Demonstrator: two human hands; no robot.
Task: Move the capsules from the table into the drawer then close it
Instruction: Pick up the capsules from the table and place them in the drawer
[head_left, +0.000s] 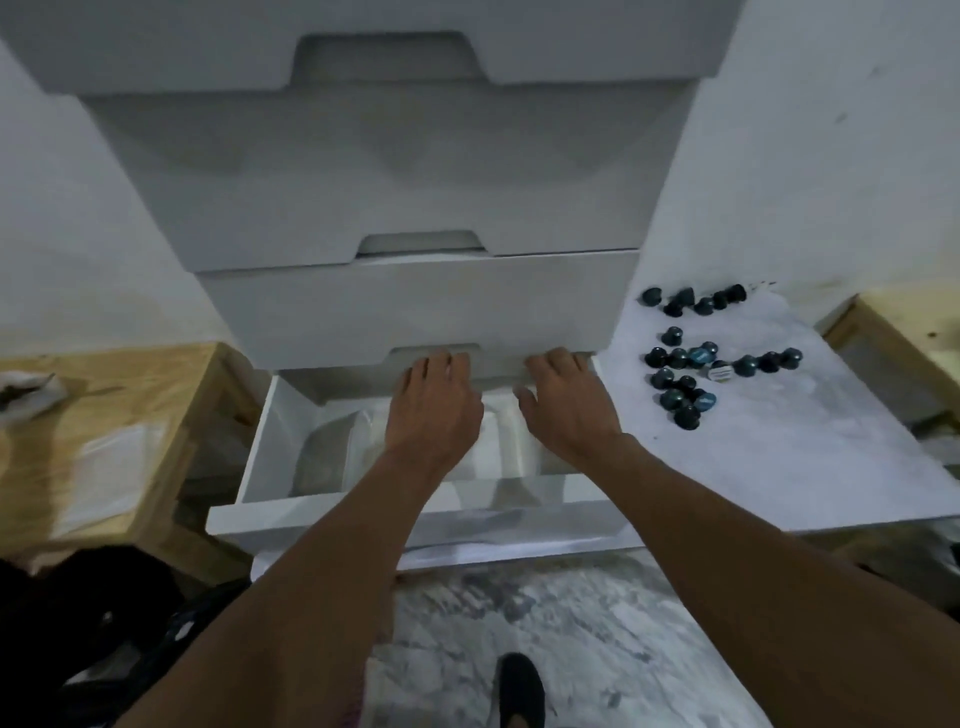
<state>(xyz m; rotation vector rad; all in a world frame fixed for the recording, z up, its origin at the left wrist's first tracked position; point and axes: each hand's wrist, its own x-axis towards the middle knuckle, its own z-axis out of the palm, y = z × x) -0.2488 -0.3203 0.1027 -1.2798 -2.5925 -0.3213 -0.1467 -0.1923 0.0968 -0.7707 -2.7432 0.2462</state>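
Capsules (698, 358) on table (779, 457); hands (436, 410) over open drawer (270, 467).

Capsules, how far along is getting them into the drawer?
Done: the bottom drawer is pulled open. In hand: the left hand and right hand are at the front of the drawer above, holding nothing. Left: all the capsules lie on the table; then closing.
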